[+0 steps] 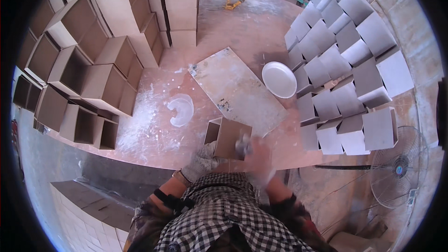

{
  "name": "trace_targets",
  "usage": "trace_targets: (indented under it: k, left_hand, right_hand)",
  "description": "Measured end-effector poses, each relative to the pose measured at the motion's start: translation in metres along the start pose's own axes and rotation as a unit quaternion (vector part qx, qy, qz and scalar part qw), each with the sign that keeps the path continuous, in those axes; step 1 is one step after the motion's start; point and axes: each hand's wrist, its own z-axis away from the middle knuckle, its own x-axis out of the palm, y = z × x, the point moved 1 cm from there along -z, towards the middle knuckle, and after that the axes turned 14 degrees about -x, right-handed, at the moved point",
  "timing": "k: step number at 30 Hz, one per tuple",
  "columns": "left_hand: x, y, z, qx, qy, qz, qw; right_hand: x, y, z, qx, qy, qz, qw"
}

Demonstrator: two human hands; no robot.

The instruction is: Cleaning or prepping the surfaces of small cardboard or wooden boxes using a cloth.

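A small open-ended brown box (234,135) sits tilted at the front edge of the table, close to my body. My left hand (200,162), in a grey knit glove, is closed on the box's lower left side. Over the box's right side is my right hand (259,161), smeared by motion. A blurred grey object (243,146) shows at its fingers, against the box face; its kind is unclear. Just beyond the box lies a worn flat board (240,84), with a white oval dish (279,80) to its right.
Stacked brown boxes (107,84) rise on the left, pale boxes (347,56) on the right. A white curved smear (181,110) marks the table (154,142). A yellow tool (233,4) lies at the far end. A fan (399,167) stands at lower right.
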Motion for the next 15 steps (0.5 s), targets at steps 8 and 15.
trace_targets:
  k: [8, 15]
  left_hand:
    - [0.006, 0.038, 0.007, 0.032, 0.040, -0.106, 0.993]
    - [0.014, 0.033, 0.007, 0.100, 0.072, -0.081, 0.989]
  right_hand:
    - [-0.007, 0.016, -0.040, 0.049, 0.040, -0.025, 0.998]
    - [-0.014, -0.015, 0.016, -0.039, -0.072, -0.144, 0.986]
